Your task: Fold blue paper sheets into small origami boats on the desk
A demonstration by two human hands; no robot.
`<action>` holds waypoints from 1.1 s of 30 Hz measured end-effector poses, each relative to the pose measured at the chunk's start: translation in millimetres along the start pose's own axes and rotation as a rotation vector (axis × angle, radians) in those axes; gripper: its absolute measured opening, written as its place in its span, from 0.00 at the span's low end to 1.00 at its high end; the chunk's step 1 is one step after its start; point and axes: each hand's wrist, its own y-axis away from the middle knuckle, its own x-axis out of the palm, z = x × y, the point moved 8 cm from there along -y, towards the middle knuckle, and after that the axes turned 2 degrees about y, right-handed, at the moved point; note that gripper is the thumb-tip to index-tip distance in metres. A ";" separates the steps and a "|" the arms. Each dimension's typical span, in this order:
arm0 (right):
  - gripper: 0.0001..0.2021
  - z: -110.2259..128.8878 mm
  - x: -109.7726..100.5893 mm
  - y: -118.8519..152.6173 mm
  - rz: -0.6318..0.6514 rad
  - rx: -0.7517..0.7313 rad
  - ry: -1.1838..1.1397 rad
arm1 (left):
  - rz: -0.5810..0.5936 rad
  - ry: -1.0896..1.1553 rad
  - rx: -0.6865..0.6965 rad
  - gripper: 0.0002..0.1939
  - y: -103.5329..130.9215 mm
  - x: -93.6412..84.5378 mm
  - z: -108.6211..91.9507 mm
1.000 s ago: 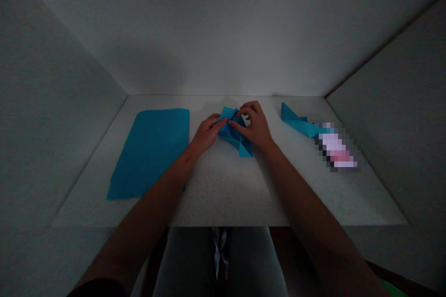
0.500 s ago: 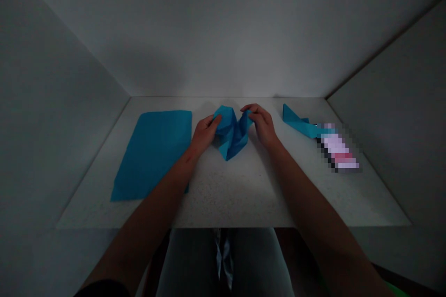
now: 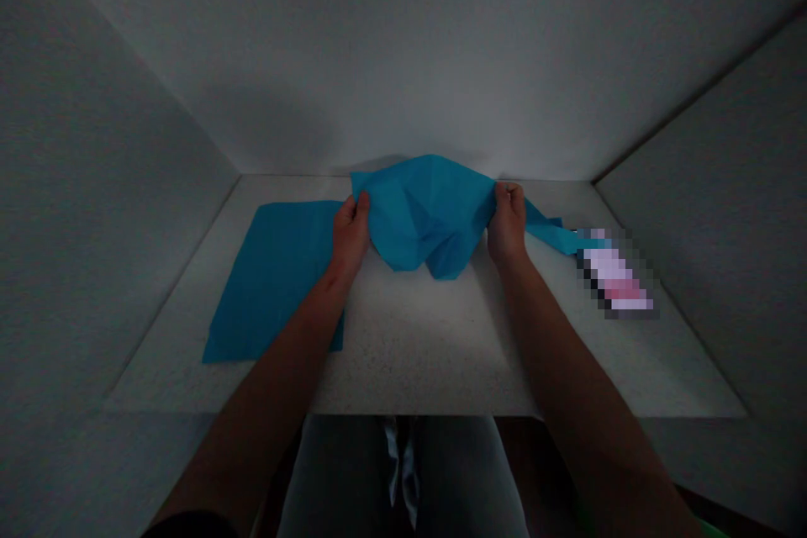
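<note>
The head view has two legs (image 3: 340, 471) in grayish pants at the bottom, at 6 o'clock from the middle. The pale tabletop (image 3: 422, 361) starts just past them. A smooth, flat blue sheet (image 3: 265, 277) lies on it between 8 and 9 o'clock, and the left arm (image 3: 303, 345) goes over its right side and hides some of it. Between 3 and 4 o'clock is a thing like a phone (image 3: 614, 277), but it is all blurry squares, so any words on it can't be read.

A bit farther, the left hand (image 3: 351, 227) is at 9 o'clock and the right hand (image 3: 508, 218) is at 3 o'clock. Each one is closed tight, pinching one side of a crinkled blue sheet (image 3: 429, 202). That sheet is in the middle, spread between the hands, full of creases and wavy along its near edge. Just outside the right hand, at 3 o'clock, is a folded blue strip (image 3: 555, 237). The hand hides one end, and the other end lies over the phone thing. At 12 o'clock, behind everything, is a gray wall (image 3: 422, 59).
</note>
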 end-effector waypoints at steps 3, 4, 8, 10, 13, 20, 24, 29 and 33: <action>0.28 14.0 -11.0 4.3 -0.117 -0.010 0.008 | 0.007 -0.095 0.075 0.24 0.1 -3.1 -7.8; 0.28 18.8 -11.0 5.5 -0.119 -0.022 0.003 | 0.006 -0.121 0.096 0.24 0.8 -3.8 -10.2; 0.28 29.1 -0.8 9.9 -0.037 -0.010 -0.070 | -0.042 -0.152 0.155 0.25 1.6 -8.7 -15.6; 0.29 28.1 13.6 14.7 0.086 0.057 -0.107 | -0.081 -0.124 0.169 0.26 0.5 -12.2 -15.6; 0.31 26.2 43.4 29.4 0.364 0.141 -0.070 | -0.123 -0.055 0.147 0.31 -1.7 -16.1 -12.0; 0.26 25.2 48.5 29.1 0.383 0.057 -0.137 | -0.153 0.007 0.081 0.33 -1.5 -20.0 -8.3; 0.23 17.4 18.3 12.0 0.148 0.047 -0.044 | -0.156 -0.098 0.092 0.29 -2.1 -24.6 -16.9; 0.25 11.0 -1.9 4.3 0.035 0.046 0.035 | -0.142 -0.196 0.136 0.25 -8.9 -40.5 -43.3; 0.27 4.3 0.5 5.1 0.057 0.107 0.040 | -0.178 -0.277 0.136 0.22 -9.7 -78.0 -67.0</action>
